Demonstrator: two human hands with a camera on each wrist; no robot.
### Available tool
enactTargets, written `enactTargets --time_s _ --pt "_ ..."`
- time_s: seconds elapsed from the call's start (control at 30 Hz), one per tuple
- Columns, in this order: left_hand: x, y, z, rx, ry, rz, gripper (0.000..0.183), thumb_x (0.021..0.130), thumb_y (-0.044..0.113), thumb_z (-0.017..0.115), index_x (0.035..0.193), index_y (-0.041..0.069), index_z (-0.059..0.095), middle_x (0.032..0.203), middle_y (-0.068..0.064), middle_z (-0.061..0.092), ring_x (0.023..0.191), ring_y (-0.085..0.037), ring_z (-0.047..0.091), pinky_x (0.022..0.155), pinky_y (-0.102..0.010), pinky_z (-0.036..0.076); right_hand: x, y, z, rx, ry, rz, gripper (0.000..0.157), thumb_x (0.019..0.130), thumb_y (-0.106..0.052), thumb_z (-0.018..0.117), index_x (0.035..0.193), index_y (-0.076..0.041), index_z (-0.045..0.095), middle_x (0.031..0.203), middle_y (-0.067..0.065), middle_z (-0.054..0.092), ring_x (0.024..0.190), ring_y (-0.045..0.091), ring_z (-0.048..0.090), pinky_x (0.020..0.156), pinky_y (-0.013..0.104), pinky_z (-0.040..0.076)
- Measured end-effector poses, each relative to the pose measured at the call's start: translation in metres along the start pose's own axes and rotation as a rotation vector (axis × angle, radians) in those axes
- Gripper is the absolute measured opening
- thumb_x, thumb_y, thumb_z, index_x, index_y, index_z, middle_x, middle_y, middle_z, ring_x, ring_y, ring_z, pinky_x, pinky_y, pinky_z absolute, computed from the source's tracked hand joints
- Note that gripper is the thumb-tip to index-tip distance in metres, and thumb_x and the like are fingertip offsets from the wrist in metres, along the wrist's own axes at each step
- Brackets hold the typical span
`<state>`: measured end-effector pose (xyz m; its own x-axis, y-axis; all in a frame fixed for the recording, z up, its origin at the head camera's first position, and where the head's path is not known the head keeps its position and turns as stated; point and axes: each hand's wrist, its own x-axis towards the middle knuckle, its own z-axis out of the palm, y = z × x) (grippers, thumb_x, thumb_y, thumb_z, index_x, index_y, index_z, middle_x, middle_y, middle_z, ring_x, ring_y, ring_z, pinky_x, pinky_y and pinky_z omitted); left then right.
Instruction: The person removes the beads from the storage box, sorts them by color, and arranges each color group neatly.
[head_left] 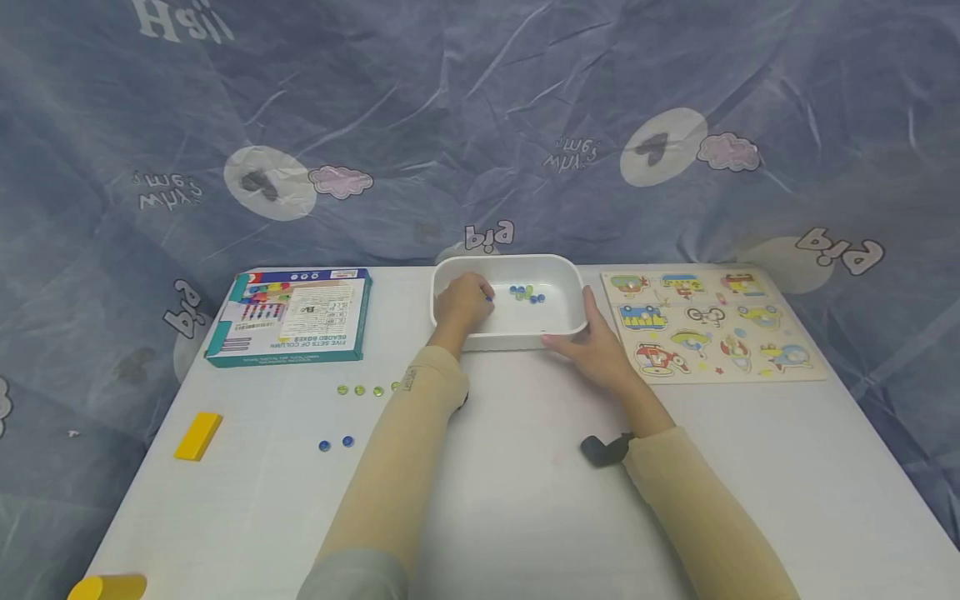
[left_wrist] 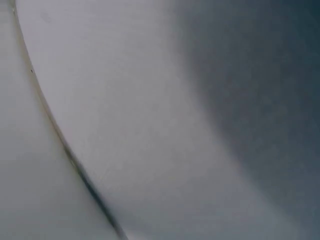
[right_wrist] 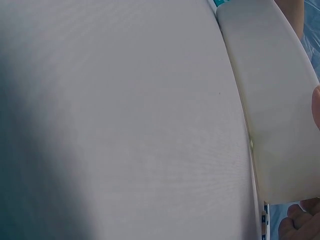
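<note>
Yellow cylinder cut off, lower left. Left hand, centre, partly hides blue bead. Fine print on box, left, unreadable.

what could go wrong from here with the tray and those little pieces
The left sleeve appears close beside the row of green pieces, so drawing back might sweep them aside. The right hand grips the white tray; a sudden tug could perhaps jolt the pieces inside.
</note>
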<state>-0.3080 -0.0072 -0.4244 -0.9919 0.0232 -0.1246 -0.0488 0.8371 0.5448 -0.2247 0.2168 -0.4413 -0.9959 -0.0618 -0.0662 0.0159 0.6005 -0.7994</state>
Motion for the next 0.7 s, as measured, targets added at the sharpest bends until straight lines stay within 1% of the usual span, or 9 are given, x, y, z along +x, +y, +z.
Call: enactTargets --time_s 0.17,0.27,0.37,0.5,0.6,0.7 --pt "-0.002 0.004 0.0 -0.027 -0.012 0.061 0.016 0.083 0.026 0.069 0.098 0.021 0.069 0.098 0.003 0.069 0.091 -0.019 0.062 0.088 -0.039 0.046 0.001 0.0 0.0 -0.007 -0.003 0.014 0.115 0.073 -0.06 0.07 0.149 -0.033 -0.012 0.16 -0.006 -0.004 0.148 0.026 0.004 0.117 0.053 0.01" --pt "-0.006 0.008 -0.004 -0.045 -0.012 0.094 0.015 0.084 0.031 0.068 0.096 0.021 0.068 0.097 0.004 0.069 0.089 -0.017 0.061 0.084 -0.037 0.047 0.0 0.001 0.0 -0.016 -0.005 0.02 0.114 0.074 -0.06 0.07 0.148 -0.035 -0.013 0.16 -0.006 -0.005 0.148 0.027 0.004 0.117 0.053 0.01" --pt "-0.013 0.014 -0.016 -0.059 -0.03 0.135 0.019 0.086 0.036 0.067 0.098 0.02 0.067 0.094 0.002 0.066 0.086 -0.016 0.059 0.08 -0.035 0.047 0.0 0.001 0.001 -0.02 -0.008 0.025 0.114 0.074 -0.061 0.069 0.148 -0.036 -0.014 0.159 -0.006 -0.005 0.148 0.028 0.005 0.116 0.054 0.011" --pt "-0.027 0.02 -0.037 -0.077 -0.07 0.191 0.025 0.089 0.038 0.063 0.101 0.016 0.065 0.09 0.0 0.06 0.082 -0.017 0.056 0.074 -0.032 0.045 0.001 0.002 0.0 -0.022 -0.01 0.031 0.114 0.073 -0.063 0.068 0.148 -0.036 -0.014 0.159 -0.008 -0.006 0.148 0.028 0.004 0.116 0.055 0.011" --pt "-0.036 0.018 -0.049 -0.088 -0.099 0.217 0.028 0.091 0.039 0.059 0.102 0.013 0.063 0.088 -0.002 0.058 0.08 -0.017 0.055 0.073 -0.031 0.045 0.002 0.004 0.0 -0.023 -0.006 0.023 0.116 0.071 -0.066 0.068 0.149 -0.034 -0.013 0.159 -0.008 -0.006 0.148 0.028 0.005 0.116 0.055 0.011" --pt "-0.046 0.012 -0.057 -0.093 -0.129 0.231 0.029 0.093 0.039 0.057 0.1 0.011 0.061 0.086 -0.002 0.059 0.08 -0.017 0.055 0.073 -0.03 0.046 0.003 0.005 0.0 -0.025 0.001 0.015 0.118 0.069 -0.068 0.068 0.149 -0.033 -0.012 0.159 -0.008 -0.005 0.148 0.028 0.005 0.116 0.055 0.011"
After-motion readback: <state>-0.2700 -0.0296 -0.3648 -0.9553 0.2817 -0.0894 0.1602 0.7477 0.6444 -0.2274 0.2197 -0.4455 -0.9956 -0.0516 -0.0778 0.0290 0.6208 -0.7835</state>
